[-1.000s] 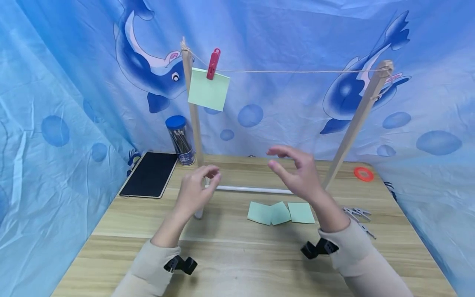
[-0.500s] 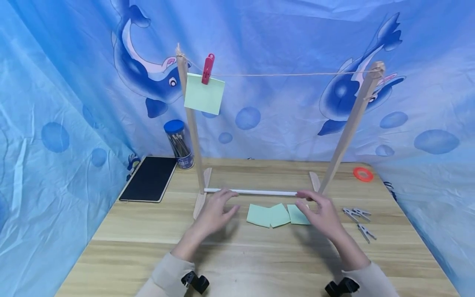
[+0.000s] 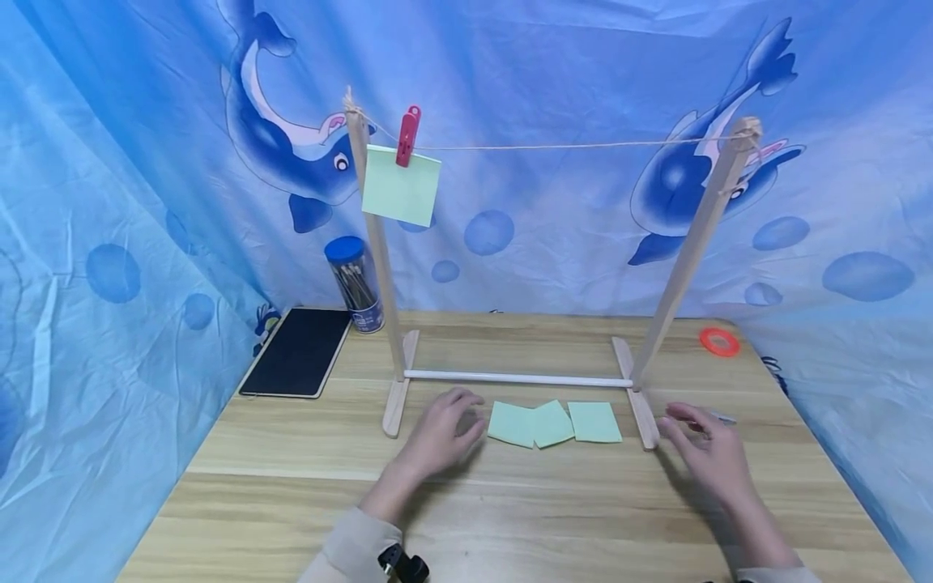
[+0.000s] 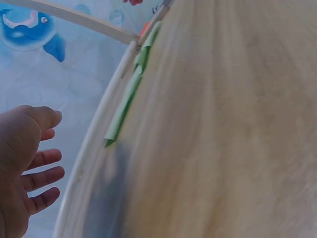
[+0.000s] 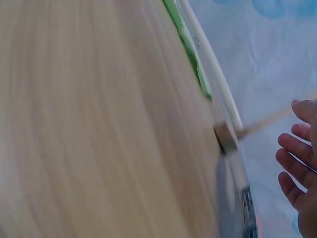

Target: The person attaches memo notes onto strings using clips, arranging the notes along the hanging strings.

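Observation:
My left hand [image 3: 440,437] hovers just left of a row of green sticky notes [image 3: 512,423], its fingers loosely bent and holding nothing. Three notes or small pads lie in that row, two of them overlapping. Over at the right, my right hand [image 3: 710,457] is above the table beside the rack's right foot [image 3: 641,417], also holding nothing. It hides most of the grey clothespins [image 3: 723,418], and the right wrist view shows them [image 5: 248,210] below the fingers. A red clothespin [image 3: 409,136] clips another green note [image 3: 401,186] to the string [image 3: 554,146].
The wooden rack has a left post [image 3: 379,251], a right post [image 3: 692,251] and a white crossbar [image 3: 517,378]. A black tablet [image 3: 296,352] and a blue-lidded jar of sticks [image 3: 355,283] are at the back left. An orange ring [image 3: 719,342] lies back right.
Both hands have come down from beside the rack toward the table. My right hand has swung right, from over the notes to the clothespins; the left has moved slightly right, toward the notes.

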`<state>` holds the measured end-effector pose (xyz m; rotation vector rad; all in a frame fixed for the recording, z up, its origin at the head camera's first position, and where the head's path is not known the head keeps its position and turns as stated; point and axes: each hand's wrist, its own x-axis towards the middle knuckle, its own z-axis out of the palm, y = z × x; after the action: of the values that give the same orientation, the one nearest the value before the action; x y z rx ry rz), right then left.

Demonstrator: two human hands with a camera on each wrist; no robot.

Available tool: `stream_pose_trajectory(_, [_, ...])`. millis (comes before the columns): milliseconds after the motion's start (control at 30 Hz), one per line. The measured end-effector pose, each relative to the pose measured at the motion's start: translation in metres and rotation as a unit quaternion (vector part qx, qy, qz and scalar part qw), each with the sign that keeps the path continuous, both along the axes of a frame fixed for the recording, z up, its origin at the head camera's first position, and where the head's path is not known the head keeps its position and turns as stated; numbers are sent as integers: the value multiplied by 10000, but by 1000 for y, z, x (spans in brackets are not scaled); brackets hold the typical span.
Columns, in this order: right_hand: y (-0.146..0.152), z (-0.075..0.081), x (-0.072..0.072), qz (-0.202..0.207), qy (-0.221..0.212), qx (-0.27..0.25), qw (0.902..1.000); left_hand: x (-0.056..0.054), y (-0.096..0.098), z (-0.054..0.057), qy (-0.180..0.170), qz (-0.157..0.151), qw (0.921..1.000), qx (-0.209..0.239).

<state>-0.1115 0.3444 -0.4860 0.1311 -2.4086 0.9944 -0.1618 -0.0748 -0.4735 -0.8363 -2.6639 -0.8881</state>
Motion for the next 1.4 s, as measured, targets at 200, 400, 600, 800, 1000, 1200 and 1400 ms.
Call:
stream_pose_trajectory(200, [26,-4,8,-538,-370,236,9976,0,7,-16,53,-137,9994,-300])
stream_pose_trajectory(400, [43,-10,13,-836,-460,548,9939,2,11,-24,3,-341,9985,-438])
stream_pose_trajectory(600, [52,-18,16,-886,-767,811,9898,5,14,-26,-68,-280,9962,-820])
stream_pose_trajectory(800, [56,-21,16,-710,-1230,879,9860,4,13,-25,-123,-207,9940,-1062])
stream_pose_trajectory(1000, [60,-20,13,-702,-1277,1007,9842,3,12,-26,-111,-200,9945,-1018])
stream_pose_trajectory(1200, [70,-14,17,-757,-1639,1163,9767,4,9,-27,-59,-270,9954,-918])
stream_pose_trajectory(1400, [75,-8,23,-529,-1889,1256,9725,5,8,-27,110,-263,9950,-960])
